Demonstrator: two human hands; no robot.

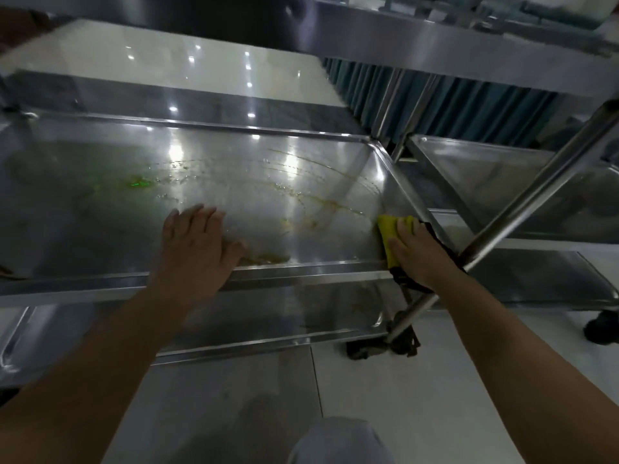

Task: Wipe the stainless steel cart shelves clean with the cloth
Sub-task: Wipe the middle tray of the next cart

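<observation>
The middle shelf (254,182) of the stainless steel cart fills the centre of the view, a shallow tray with a raised rim. Its surface carries yellowish streaks (321,209) curving from about 12 o'clock toward 3 o'clock, and a smeared patch (268,258) at 6 o'clock against the near rim.

The left hand (196,242) lies flat on the shelf at roughly 6 o'clock, its grip released, fingers spread and palm down, thumb beside the smeared patch. It holds nothing.

The right hand (420,251) sits at the shelf's 4 o'clock corner, its grip pressing the cloth (390,237) down against the steel. The cloth shows yellow at the fingers' side and a dark part under the wrist, draped over the near rim.

A steel upright tube (522,202) of the cart runs diagonally just right of that hand. Below, a lower shelf (268,323) shows, with a caster (382,346) on the pale tiled floor (418,396). A second cart (502,182) stands at 3 o'clock.
</observation>
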